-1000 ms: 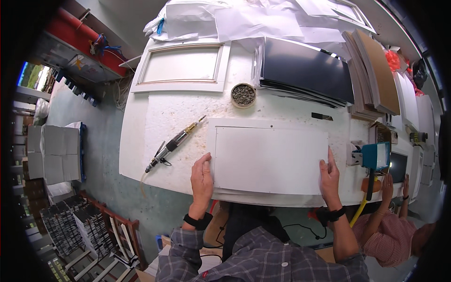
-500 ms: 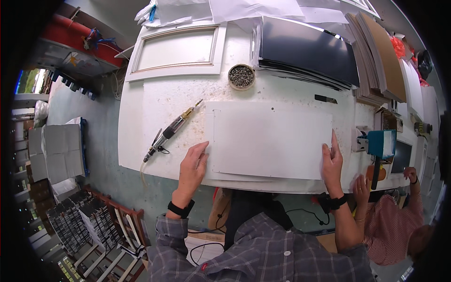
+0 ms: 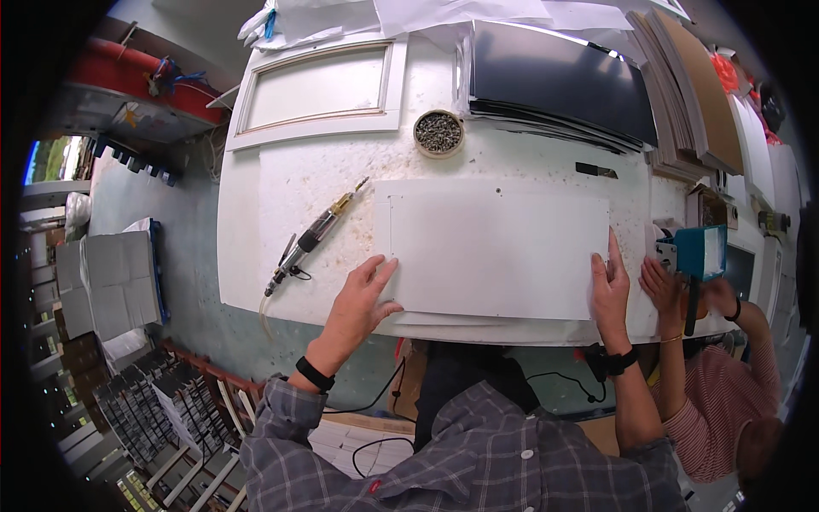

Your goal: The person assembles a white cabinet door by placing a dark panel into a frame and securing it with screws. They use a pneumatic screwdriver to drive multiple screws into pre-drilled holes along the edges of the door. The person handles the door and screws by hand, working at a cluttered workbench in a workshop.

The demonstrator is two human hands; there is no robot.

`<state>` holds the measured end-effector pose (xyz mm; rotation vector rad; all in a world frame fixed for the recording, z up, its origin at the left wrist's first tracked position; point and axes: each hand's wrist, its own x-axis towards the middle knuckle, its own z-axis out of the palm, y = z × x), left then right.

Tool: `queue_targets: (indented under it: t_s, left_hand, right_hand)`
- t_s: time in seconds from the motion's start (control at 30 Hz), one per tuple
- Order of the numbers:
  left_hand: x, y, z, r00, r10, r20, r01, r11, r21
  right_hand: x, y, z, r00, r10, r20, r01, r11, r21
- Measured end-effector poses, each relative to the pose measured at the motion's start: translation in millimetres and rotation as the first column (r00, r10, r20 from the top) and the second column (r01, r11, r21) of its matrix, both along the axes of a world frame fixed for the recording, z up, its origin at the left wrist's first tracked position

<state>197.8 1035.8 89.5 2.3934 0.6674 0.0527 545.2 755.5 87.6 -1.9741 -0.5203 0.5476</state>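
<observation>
A white rectangular panel point(image 3: 503, 256) lies flat on the white table in front of me, with a small dark dot near its far edge. My left hand point(image 3: 358, 300) is at its left edge, fingers apart, the thumb near the close left corner. At the right edge rests my right hand point(image 3: 611, 294), index finger stretched along the side and thumb by the panel's face; its other fingers are partly hidden. Both hands look open. A pneumatic screwdriver point(image 3: 316, 235) with a hose lies left of the panel. Beyond the panel stands a round tub of screws point(image 3: 438, 135).
A framed white door panel point(image 3: 317, 85) lies far left, a stack of dark glossy panels point(image 3: 559, 81) far right. Brown boards point(image 3: 682, 94) and a cutter knife point(image 3: 595, 171) are at right. A co-worker's hand point(image 3: 661, 286) touches a teal device point(image 3: 704, 253).
My left hand has moved closer to the panel's near left corner, its thumb spread out. The co-worker's hands have moved up to the teal device. My right hand stays at the right edge.
</observation>
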Motion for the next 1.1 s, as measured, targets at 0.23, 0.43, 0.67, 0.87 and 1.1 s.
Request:
queue_targets:
  t_s: [0.23,0.43,0.67,0.87,1.1]
  left_hand:
    - [7,1,0,0.989,-0.084,-0.124,0.104,0.981,0.164]
    - [17,-3,2,0.954,-0.155,-0.256,0.245,0.894,0.375]
    - [37,-2,11,0.922,-0.233,-0.309,0.332,0.886,0.323]
    - [42,-3,19,0.919,-0.239,-0.314,0.330,0.902,0.280]
    - [41,-3,18,0.913,-0.237,-0.332,0.328,0.909,0.255]
  right_hand:
    - [-2,3,0,0.999,0.008,0.053,-0.008,1.000,-0.011]
    - [-1,5,2,1.000,-0.011,-0.021,0.008,0.995,-0.098]
    - [11,1,-3,0.927,0.135,0.349,0.001,0.931,-0.365]
    - [14,2,-23,0.884,0.175,0.434,-0.001,0.928,-0.372]
    - [18,2,-23,0.842,0.249,0.478,-0.070,0.930,-0.362]
